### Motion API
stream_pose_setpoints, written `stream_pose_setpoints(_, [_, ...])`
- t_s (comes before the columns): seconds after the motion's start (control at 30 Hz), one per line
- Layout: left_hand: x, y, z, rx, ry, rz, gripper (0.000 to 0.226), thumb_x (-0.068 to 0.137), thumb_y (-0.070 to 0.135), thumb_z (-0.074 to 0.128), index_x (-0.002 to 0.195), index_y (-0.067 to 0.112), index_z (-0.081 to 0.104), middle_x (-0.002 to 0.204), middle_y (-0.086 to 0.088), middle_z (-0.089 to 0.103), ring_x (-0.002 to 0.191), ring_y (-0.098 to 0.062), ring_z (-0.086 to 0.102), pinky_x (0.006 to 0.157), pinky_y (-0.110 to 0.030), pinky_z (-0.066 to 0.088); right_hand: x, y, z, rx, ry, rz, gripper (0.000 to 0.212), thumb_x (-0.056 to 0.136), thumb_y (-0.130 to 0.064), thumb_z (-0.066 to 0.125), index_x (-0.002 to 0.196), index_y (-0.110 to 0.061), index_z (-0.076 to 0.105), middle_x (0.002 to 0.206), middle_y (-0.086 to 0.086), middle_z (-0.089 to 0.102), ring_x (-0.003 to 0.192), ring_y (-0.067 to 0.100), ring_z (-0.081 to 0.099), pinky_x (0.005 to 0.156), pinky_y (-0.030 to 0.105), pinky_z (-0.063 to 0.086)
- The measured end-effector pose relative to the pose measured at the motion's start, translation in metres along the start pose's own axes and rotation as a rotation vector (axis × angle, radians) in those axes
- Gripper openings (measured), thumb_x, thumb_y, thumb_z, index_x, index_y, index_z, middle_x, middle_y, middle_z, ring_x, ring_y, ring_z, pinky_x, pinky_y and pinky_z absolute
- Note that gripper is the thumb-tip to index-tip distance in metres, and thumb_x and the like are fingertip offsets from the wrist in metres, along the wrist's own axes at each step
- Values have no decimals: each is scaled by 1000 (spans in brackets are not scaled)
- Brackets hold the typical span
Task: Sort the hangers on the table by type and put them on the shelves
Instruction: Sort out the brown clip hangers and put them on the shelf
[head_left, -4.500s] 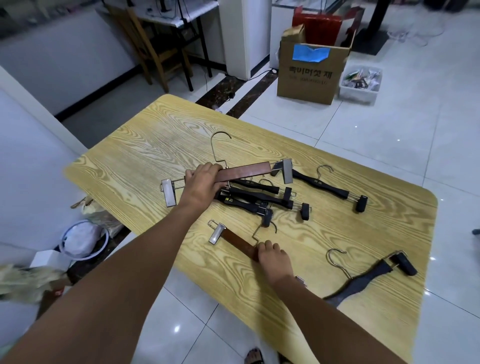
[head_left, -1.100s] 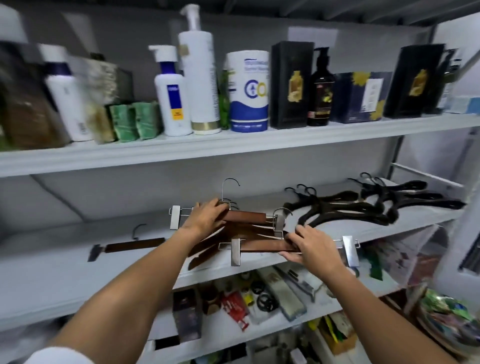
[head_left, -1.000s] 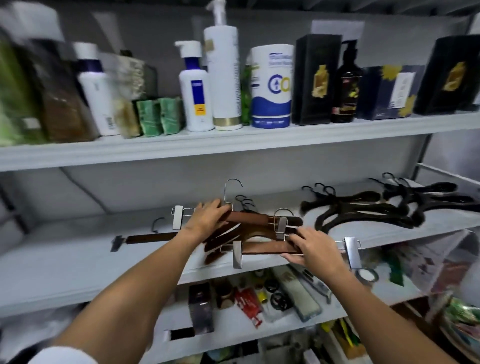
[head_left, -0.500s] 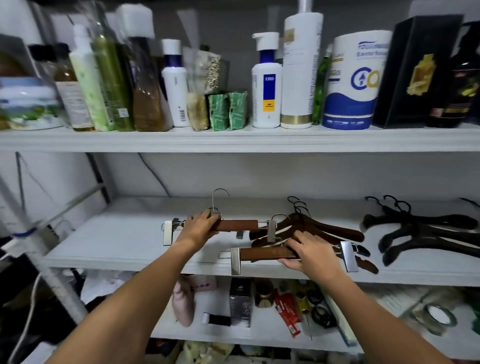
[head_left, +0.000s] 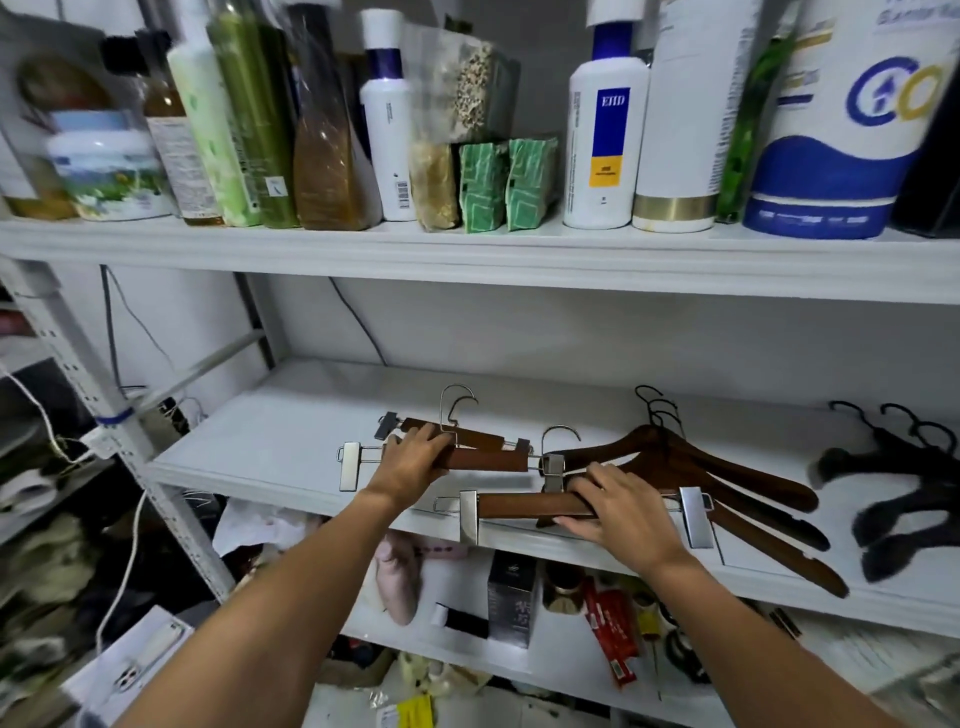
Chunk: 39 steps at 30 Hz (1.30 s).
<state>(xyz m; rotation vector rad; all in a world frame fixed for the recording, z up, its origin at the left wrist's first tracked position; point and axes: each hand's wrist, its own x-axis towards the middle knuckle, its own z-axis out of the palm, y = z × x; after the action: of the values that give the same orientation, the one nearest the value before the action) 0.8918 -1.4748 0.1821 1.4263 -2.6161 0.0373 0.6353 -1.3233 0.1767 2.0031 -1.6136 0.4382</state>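
From where I stand, the left hand (head_left: 413, 465) curls round the bar of a brown clip hanger (head_left: 488, 460) over the middle shelf (head_left: 260, 447). At its four o'clock, the right hand (head_left: 618, 506) grips a second clip hanger (head_left: 524, 505) at the shelf's front edge. Wooden coat hangers (head_left: 727, 466) lie at three o'clock, with black hangers (head_left: 878, 462) beyond.
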Motion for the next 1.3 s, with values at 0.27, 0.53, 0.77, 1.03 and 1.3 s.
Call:
stream_pose_setpoints(0.27, [36, -45, 23, -117, -66, -14, 48, 91, 24, 60, 136, 23, 45, 131, -3, 46, 125, -23, 42, 101, -43, 34, 13, 2, 36, 2, -17, 39, 40, 58, -52, 85, 74, -18, 72, 70, -1, 62, 59, 14, 61, 50, 23, 49])
stream_pose_setpoints(0.53, [78, -104, 51, -179, -220, 78, 51, 90, 28, 61, 138, 24, 43, 137, -5, 43, 129, -25, 40, 110, -41, 31, 47, -27, 73, -8, -93, 109, 42, 63, -58, 79, 80, -20, 72, 76, -1, 64, 60, 10, 62, 51, 23, 54])
stream_pose_setpoints(0.77, [99, -108, 84, -326, -245, 159, 47, 87, 32, 65, 131, 24, 50, 129, -1, 47, 123, -22, 45, 108, -35, 35, 64, -61, 88, 25, -145, 138, 40, 66, -58, 75, 85, -23, 71, 81, -2, 65, 68, 10, 64, 59, 21, 54])
stream_pose_setpoints(1.03, [114, -117, 102, -348, -272, 196, 44, 88, 29, 63, 129, 24, 51, 126, -1, 49, 119, -21, 46, 105, -36, 40, 76, -86, 94, 51, -171, 196, 37, 68, -53, 71, 83, -18, 71, 77, -1, 63, 64, 13, 63, 56, 22, 53])
stream_pose_setpoints(1.3, [121, -127, 95, -228, -167, 316, 53, 84, 35, 66, 133, 24, 46, 132, 2, 48, 122, -17, 38, 105, -32, 31, 95, -109, 110, 134, -399, 288, 48, 83, -60, 58, 109, -20, 65, 104, 1, 61, 92, 16, 61, 81, 31, 53])
